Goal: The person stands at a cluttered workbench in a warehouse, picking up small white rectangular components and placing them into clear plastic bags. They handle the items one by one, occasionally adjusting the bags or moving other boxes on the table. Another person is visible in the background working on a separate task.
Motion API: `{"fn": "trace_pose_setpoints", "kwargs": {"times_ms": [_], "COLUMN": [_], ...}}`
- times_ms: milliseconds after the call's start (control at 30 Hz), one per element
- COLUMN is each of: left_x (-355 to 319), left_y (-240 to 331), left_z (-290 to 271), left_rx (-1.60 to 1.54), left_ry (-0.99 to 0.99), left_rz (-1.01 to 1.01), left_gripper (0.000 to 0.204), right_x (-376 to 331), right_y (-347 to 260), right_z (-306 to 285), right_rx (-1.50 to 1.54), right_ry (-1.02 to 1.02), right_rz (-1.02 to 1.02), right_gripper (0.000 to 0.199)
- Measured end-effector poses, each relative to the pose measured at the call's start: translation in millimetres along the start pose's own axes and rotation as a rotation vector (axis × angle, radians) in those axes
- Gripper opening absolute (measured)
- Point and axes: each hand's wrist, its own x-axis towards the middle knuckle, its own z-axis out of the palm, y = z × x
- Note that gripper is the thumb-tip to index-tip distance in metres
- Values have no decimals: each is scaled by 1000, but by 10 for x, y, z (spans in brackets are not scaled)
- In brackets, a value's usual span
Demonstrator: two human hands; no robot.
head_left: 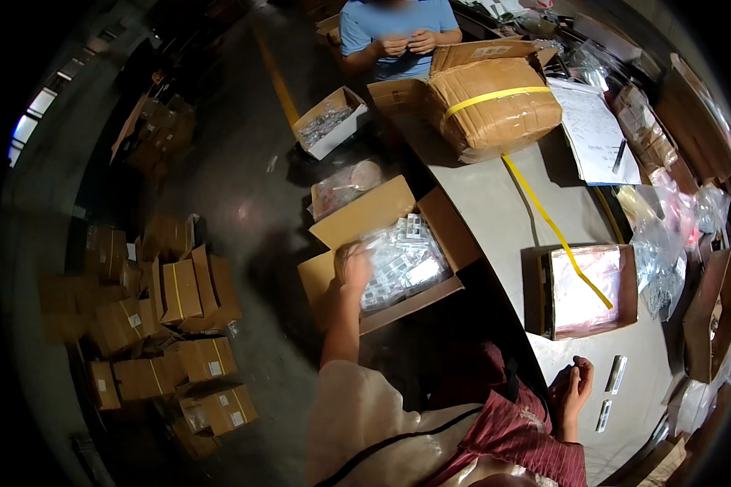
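Your left hand (355, 269) is in the carton (414, 305) of parts (408, 261); your right hand (576, 391) is near the box (597, 331) of plastic (586, 294). I can't tell whether your fingers (586, 371) grip anything.

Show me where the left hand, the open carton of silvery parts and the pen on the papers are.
Left hand (356, 267), head view: the middle of the blurred hand.
Open carton (366, 214), head view: the bare flap along its upper side.
Pen (620, 157), head view: its dark barrel.

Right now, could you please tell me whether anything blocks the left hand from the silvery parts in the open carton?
Nothing visible does: the flaps stand open, and the left hand, though blurred, is right at the silvery parts.
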Motion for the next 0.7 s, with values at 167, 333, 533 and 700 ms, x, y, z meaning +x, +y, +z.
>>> {"fn": "trace_pose_setpoints", "kwargs": {"times_ms": [167,333,533,700], "left_x": [47,580,838,548], "left_y": [28,1157,3355,4245], "left_z": [-301,-1028,-2786,-3224], "left_rx": [247,-1111,-2205,-2353], "left_ry": [141,-133,-789,-1116], "left_rz": [21,-365,914,1161], "left_gripper": [25,24,33,29], "right_x": [11,84,130,59], "right_y": [69,514,562,663], "right_z": [-19,-155,-165,-218], "right_rx": [49,-95,135,122], "right_ry": [-14,42,-41,-15], "right_rz": [32,-52,-23,-30], "right_gripper": [21,19,14,16]}}
